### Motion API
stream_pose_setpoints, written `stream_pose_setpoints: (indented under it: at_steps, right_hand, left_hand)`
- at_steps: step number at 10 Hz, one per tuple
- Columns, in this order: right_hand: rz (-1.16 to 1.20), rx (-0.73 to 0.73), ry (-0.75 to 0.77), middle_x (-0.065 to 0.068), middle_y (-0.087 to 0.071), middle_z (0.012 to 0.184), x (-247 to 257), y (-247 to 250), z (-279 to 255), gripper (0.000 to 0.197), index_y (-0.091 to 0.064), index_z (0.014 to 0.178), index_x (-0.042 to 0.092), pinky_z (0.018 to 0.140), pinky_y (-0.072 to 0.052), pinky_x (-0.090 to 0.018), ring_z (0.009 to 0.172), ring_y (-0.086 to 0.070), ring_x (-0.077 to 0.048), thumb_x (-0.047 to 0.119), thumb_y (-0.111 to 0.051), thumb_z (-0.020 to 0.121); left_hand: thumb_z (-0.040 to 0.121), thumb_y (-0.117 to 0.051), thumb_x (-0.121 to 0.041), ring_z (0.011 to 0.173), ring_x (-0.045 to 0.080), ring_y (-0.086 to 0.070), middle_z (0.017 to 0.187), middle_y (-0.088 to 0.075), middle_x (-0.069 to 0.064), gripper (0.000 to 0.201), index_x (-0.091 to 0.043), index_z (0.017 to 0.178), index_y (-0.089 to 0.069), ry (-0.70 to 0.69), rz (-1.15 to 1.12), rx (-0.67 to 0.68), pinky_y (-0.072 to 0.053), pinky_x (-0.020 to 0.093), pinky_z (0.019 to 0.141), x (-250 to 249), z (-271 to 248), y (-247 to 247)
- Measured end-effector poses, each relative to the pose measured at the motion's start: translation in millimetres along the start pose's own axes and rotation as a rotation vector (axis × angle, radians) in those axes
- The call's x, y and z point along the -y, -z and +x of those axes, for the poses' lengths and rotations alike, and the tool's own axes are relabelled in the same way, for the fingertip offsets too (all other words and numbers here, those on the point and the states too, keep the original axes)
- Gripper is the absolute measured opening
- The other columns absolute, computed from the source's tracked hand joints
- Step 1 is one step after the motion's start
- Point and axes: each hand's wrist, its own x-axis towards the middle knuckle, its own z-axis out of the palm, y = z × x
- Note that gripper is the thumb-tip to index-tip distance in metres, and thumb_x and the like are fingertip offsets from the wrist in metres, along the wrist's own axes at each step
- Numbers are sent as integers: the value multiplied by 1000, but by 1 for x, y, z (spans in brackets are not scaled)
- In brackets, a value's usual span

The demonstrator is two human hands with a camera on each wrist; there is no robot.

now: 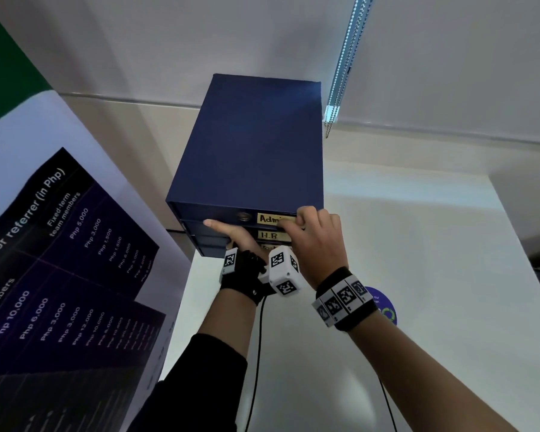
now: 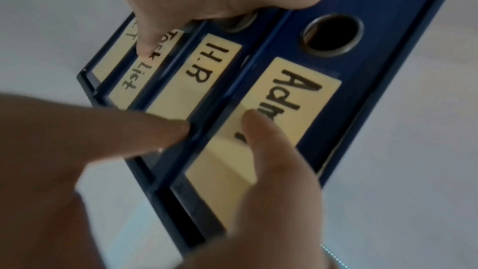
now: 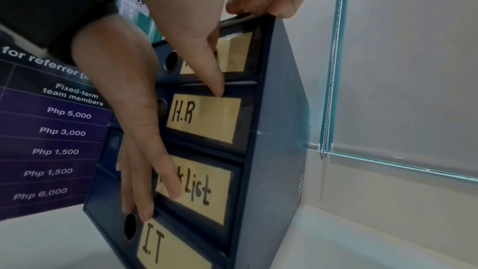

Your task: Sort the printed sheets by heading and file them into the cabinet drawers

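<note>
A dark blue cabinet (image 1: 250, 145) stands on a white table, its drawers labelled Admin (image 1: 272, 218), H.R (image 3: 201, 118), Task List (image 3: 204, 189) and I.T (image 3: 155, 247). All the drawers look pushed in. My left hand (image 1: 234, 236) lies flat against the drawer fronts, fingers (image 3: 145, 201) straight and pointing down to the I.T drawer. My right hand (image 1: 315, 238) grips the Admin drawer front at the right. Its fingers (image 3: 258, 5) curl at the top edge and its thumb (image 3: 212, 73) reaches the top of the H.R label. No printed sheets show in any view.
A large poster (image 1: 60, 260) with Php figures leans close on the cabinet's left. The white table (image 1: 402, 244) stretches to the right, with a round blue sticker (image 1: 384, 307) on it. A blind chain (image 1: 340, 67) hangs behind the cabinet, and a black cable (image 1: 256, 353) runs under my left arm.
</note>
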Motion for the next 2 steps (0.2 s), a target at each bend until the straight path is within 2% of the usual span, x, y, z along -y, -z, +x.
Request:
stream_pose_setpoints:
  at_steps: [1, 2]
  right_hand:
    - [60, -15, 11, -3, -50, 91, -1, 1, 1, 27, -67, 98, 19, 65, -30, -32, 74, -41, -22, 2, -58, 79]
    - [175, 87, 37, -1, -48, 95, -5, 16, 3, 32, -68, 107, 19, 69, -37, -32, 80, -44, -21, 6, -63, 78]
  left_hand:
    - [41, -76, -79, 125, 25, -49, 122, -59, 6, 96, -32, 122, -56, 50, -286, -20, -40, 47, 103, 17, 27, 14]
    - [35, -48, -99, 126, 35, -50, 132, -59, 13, 115, -32, 129, -55, 0, -40, 193, -38, 47, 104, 26, 43, 22]
